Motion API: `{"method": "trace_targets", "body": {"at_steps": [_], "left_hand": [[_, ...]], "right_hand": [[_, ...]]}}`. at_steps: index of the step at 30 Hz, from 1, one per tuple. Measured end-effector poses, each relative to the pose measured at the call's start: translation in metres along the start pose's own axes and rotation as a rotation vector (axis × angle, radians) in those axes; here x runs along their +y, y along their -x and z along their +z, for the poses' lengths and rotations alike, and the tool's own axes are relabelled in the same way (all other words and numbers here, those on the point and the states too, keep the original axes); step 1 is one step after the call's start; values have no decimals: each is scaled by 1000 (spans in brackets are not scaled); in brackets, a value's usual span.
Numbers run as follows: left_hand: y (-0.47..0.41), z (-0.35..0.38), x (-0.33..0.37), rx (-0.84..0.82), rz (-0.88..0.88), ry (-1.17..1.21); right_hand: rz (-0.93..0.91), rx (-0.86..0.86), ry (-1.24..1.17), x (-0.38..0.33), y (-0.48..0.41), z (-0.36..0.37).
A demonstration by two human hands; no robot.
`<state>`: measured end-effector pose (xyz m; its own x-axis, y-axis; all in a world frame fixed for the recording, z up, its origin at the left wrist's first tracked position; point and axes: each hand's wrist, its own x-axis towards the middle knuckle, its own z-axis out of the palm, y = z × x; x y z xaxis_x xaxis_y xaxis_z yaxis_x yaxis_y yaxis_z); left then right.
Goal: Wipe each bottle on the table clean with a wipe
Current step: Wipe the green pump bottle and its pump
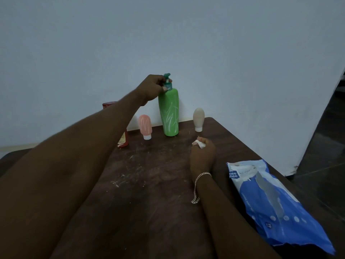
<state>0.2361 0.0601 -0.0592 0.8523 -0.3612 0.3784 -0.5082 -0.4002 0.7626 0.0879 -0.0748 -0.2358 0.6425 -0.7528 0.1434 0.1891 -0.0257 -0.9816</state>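
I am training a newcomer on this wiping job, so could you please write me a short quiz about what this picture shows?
1. Multiple choice: which bottle does the left grip hold near its pump? A) the pink bottle B) the green bottle C) the beige bottle
2. True or false: the right grip holds a crumpled wipe.
3. Fill in: the blue pack of wipes lies on the table on the person's ____ side.
Key: 1 B; 2 true; 3 right.

The blue wipes pack (276,204) reads "mee mee" and "72".
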Motion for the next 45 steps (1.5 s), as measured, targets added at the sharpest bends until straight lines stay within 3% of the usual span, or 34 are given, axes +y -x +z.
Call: {"method": "trace_targets", "body": {"at_steps": [8, 14, 19, 24, 31, 45], "left_hand": [[65, -6, -1, 245, 126, -136], [137, -30, -12, 385, 60, -4], [203, -47, -24, 454, 0, 62], [261, -56, -52, 537, -94, 224], [312, -67, -78, 525, -218, 473], [330, -65, -81, 496, -188, 478]], "right_hand": [[-36, -95, -36, -2, 4, 1], [-101, -167, 4, -6, 12, -1], [-207, -343, 116, -7, 22, 1], [-91, -526, 23, -6, 32, 9], [-43, -651, -18, -9, 47, 14], [-162, -593, 161, -13, 60, 9]]}}
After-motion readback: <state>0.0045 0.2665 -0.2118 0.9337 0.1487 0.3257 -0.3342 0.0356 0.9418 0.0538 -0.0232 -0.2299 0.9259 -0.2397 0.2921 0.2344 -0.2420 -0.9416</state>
